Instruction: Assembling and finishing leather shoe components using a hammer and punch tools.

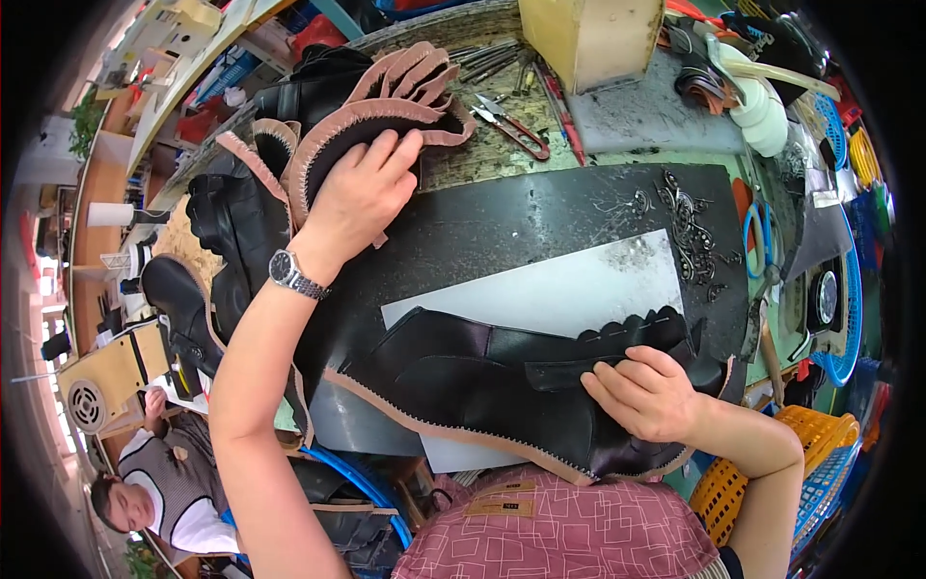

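My left hand (362, 193), with a metal wristwatch (294, 274) on its wrist, reaches to a stack of black shoe uppers (323, 145) edged with pinkish-brown lining. Its fingers are bent over the edge of one upper and grip it; the thumb is hidden. Nearer to me, a single black leather upper (453, 376) lies on its side, with a scalloped top edge and zigzag-stitched tan lining. Across this upper rests my right hand (648, 396), fingers stretched out beside a strap piece (555, 374); its thumb is out of sight.
Beneath lie a white sheet (550, 285) and a dark work board (463, 227). Thread snips (511, 127), a red pen-like tool (564, 116) and a small pile of dark metallic bits (687, 227) are beyond. Blue-handled scissors (759, 236) and a hammer (769, 347) lie right. A person (169, 473) sits left.
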The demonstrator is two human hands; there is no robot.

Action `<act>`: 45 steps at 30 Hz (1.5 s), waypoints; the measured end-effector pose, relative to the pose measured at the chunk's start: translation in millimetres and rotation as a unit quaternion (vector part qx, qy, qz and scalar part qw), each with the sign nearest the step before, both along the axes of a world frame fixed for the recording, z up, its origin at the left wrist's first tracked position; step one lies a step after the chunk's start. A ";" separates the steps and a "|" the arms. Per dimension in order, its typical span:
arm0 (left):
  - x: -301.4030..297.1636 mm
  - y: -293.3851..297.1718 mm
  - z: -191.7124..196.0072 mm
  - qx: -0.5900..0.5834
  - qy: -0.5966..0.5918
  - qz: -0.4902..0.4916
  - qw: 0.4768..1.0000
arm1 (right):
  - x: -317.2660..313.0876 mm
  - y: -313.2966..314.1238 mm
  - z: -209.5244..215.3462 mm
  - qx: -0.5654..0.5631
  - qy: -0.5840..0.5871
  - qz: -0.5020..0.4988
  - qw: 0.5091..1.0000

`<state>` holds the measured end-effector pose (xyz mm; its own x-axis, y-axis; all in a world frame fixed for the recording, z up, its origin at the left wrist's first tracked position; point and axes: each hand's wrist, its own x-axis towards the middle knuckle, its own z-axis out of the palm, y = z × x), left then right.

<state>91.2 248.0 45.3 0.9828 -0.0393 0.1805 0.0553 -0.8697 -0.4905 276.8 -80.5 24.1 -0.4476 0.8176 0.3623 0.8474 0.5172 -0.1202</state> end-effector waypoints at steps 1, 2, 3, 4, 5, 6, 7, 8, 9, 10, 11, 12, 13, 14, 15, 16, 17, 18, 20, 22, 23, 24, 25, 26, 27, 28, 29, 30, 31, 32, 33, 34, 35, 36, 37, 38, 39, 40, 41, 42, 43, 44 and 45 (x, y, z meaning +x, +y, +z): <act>1.3 -0.3 -2.3 0.034 0.054 0.024 0.998 | 0.3 0.1 0.6 -0.002 0.004 0.000 1.000; 4.3 -0.2 -10.5 0.072 0.052 0.018 0.996 | 0.8 -0.1 0.6 -0.005 0.008 0.000 1.000; 8.1 1.8 -14.4 0.099 0.068 0.005 0.993 | 0.4 0.1 1.1 -0.006 0.007 0.002 1.000; 12.6 3.6 -17.9 0.126 0.084 -0.008 0.988 | 0.0 -0.3 1.6 -0.002 0.007 0.001 1.000; 16.9 3.0 -22.8 0.097 0.108 0.025 0.989 | -0.3 -1.3 2.2 0.002 0.006 0.001 1.000; 26.8 0.2 -29.5 0.069 0.099 0.071 0.990 | -0.1 -2.8 1.7 -0.004 0.003 -0.001 1.000; 34.2 -3.7 -33.5 0.043 0.091 0.121 0.988 | -0.6 -2.3 1.4 0.003 0.003 0.000 1.000; 40.9 -8.5 -38.2 0.082 0.108 0.170 0.976 | -1.5 -2.2 0.8 0.009 0.003 0.002 1.000; 51.4 -13.5 -39.3 0.105 0.138 0.213 0.962 | -1.9 -2.2 -0.8 0.008 0.007 0.001 1.000; 60.9 -17.6 -39.2 0.127 0.167 0.255 0.944 | -2.2 -1.4 -2.7 0.011 0.007 -0.003 1.000; 68.7 -18.1 -43.3 0.156 0.210 0.275 0.925 | -2.1 -0.2 -4.4 0.013 0.008 -0.006 1.000; 72.3 -17.7 -47.8 0.177 0.224 0.294 0.912 | -2.3 1.6 -4.5 0.008 0.009 -0.003 1.000; 75.8 -16.3 -49.2 0.166 0.232 0.302 0.910 | -2.8 0.4 -4.6 0.009 0.004 0.000 1.000; 77.2 -11.0 -49.2 0.140 0.210 0.303 0.919 | -1.9 1.0 -4.5 0.003 0.004 -0.001 1.000; 75.9 -3.1 -51.7 0.113 0.158 0.298 0.935 | -3.5 -0.3 -3.8 0.006 0.008 -0.001 1.000; 77.5 0.0 -52.3 0.104 0.138 0.312 0.934 | -4.2 0.0 -4.3 0.016 0.006 -0.002 1.000; 73.6 10.5 -60.0 0.144 0.133 0.320 0.927 | -5.2 0.0 -4.8 0.018 0.009 -0.001 1.000; 78.6 7.1 -62.5 0.119 0.151 0.365 0.911 | -4.1 0.5 -8.0 0.025 0.012 -0.004 1.000; 78.8 13.0 -67.2 0.121 0.053 0.358 0.924 | -2.9 0.5 -11.7 0.026 0.018 -0.012 0.999; 78.5 8.6 -63.8 0.079 0.025 0.363 0.928 | -2.4 -1.6 -13.3 0.026 0.022 -0.009 0.999; 76.0 8.8 -65.9 0.050 -0.022 0.340 0.939 | -2.5 -3.6 -13.2 0.025 0.018 -0.011 0.999; 73.3 7.6 -65.8 0.048 -0.020 0.337 0.940 | -2.3 -5.1 -13.8 0.029 0.017 -0.013 0.999; 70.9 6.1 -64.1 0.047 -0.018 0.333 0.942 | -2.3 -6.1 -14.2 0.027 0.018 -0.009 0.999; 68.8 8.0 -64.1 -0.009 -0.039 0.317 0.947 | -2.4 -6.5 -14.2 0.026 0.020 -0.004 0.999; 66.7 5.7 -61.9 -0.054 -0.044 0.299 0.952 | -2.5 -7.1 -14.3 0.029 0.020 -0.006 0.999; 64.2 3.9 -59.8 -0.099 -0.048 0.281 0.953 | -3.1 -6.8 -14.3 0.029 0.022 -0.001 0.999; 58.6 1.3 -58.4 -0.167 -0.085 0.247 0.951 | -4.2 -5.7 -13.9 0.029 0.024 0.005 0.999; 56.4 -2.2 -52.6 -0.162 -0.081 0.216 0.959 | -3.9 -5.4 -13.0 0.028 0.023 0.001 0.999; 55.6 -8.2 -42.0 -0.160 -0.076 0.184 0.967 | -3.4 -4.9 -12.6 0.036 0.015 0.004 0.999; 51.9 -13.2 -30.7 -0.198 -0.124 0.128 0.964 | -3.4 -4.2 -12.3 0.043 0.007 0.008 0.999; 48.5 -22.9 -15.7 -0.213 -0.171 0.090 0.958 | -3.7 -4.9 -10.6 0.039 0.006 0.001 0.999; 47.9 -51.0 8.8 -0.339 -0.175 0.168 0.909 | -2.7 -5.7 -12.1 0.039 0.003 -0.004 0.999; 41.6 -70.9 26.2 -0.411 -0.197 0.194 0.869 | -2.8 -6.2 -12.1 0.040 0.000 -0.004 0.999; 30.4 -87.7 39.4 -0.574 -0.211 0.190 0.768 | -3.4 -6.6 -12.0 0.036 -0.001 -0.006 0.999; 22.2 -103.0 46.3 -0.685 -0.201 0.165 0.680 | -3.5 -8.1 -12.5 0.036 -0.010 -0.011 0.999; 14.8 -118.2 49.2 -0.781 -0.188 0.138 0.579 | -3.6 -8.9 -13.9 0.036 -0.019 -0.015 0.999; 9.9 -136.5 47.3 -0.844 -0.165 0.133 0.492 | -3.6 -8.5 -13.9 0.044 -0.025 -0.013 0.999; 7.5 -155.1 44.4 -0.876 -0.139 0.174 0.428 | -3.8 -8.1 -13.2 0.039 -0.026 -0.011 0.999; 5.4 -169.7 31.6 -0.890 -0.128 0.198 0.390 | -4.9 -7.2 -12.7 0.040 -0.023 -0.008 0.999; 0.6 -176.4 16.2 -0.910 -0.087 0.196 0.356 | -5.5 -6.5 -12.3 0.041 -0.020 -0.007 0.999; -3.0 -184.1 3.9 -0.909 -0.075 0.205 0.356 | -6.7 -5.6 -11.1 0.037 -0.020 -0.004 0.999; -6.5 -191.2 -9.5 -0.898 -0.085 0.201 0.381 | -7.5 -4.7 -9.4 0.033 -0.021 -0.004 0.999; -7.0 -197.1 -16.4 -0.866 -0.108 0.201 0.445 | -7.8 -4.7 -8.7 0.028 -0.023 -0.006 0.999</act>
<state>84.2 50.9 28.9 0.8000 0.5134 -0.3104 0.2605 0.1688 0.9506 269.0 -85.2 15.4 -0.4549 0.8021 0.3870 0.8575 0.5118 -0.0527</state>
